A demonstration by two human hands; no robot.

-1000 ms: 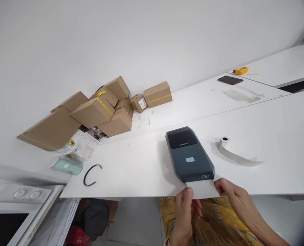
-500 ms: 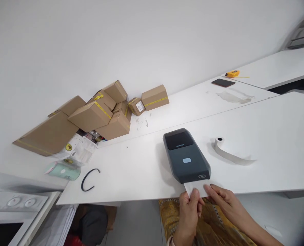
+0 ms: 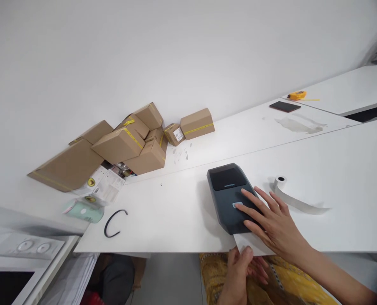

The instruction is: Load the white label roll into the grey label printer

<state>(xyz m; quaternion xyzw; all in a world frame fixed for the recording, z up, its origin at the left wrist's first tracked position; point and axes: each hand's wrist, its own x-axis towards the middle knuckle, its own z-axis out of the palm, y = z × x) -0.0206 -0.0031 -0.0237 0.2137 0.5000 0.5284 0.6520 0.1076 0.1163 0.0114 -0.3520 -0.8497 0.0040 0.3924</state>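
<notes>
A dark grey-blue device (image 3: pixel 231 218) with a black top window lies on the white table near its front edge. White paper (image 3: pixel 250 242) sticks out of the device's near end. My left hand (image 3: pixel 241 271) pinches this paper at its near edge, thumb on top. Over the device, my right hand (image 3: pixel 274 222) has its fingers spread, with one fingertip at the light blue button (image 3: pixel 237 205). To the right of the device stands a small paper roll (image 3: pixel 280 182), its loose strip (image 3: pixel 302 205) trailing over the table.
Cardboard boxes (image 3: pixel 118 146) are piled against the wall at the left. Closer in are a green pouch (image 3: pixel 85 211) and a black curved band (image 3: pixel 108 222). A dark phone (image 3: pixel 284 106) and a yellow tape measure (image 3: pixel 297 95) lie at the back right.
My right hand has let go of the paper and moved up over the device, fingers now spread at the button. The left hand still pinches the paper. The view has shifted slightly.
</notes>
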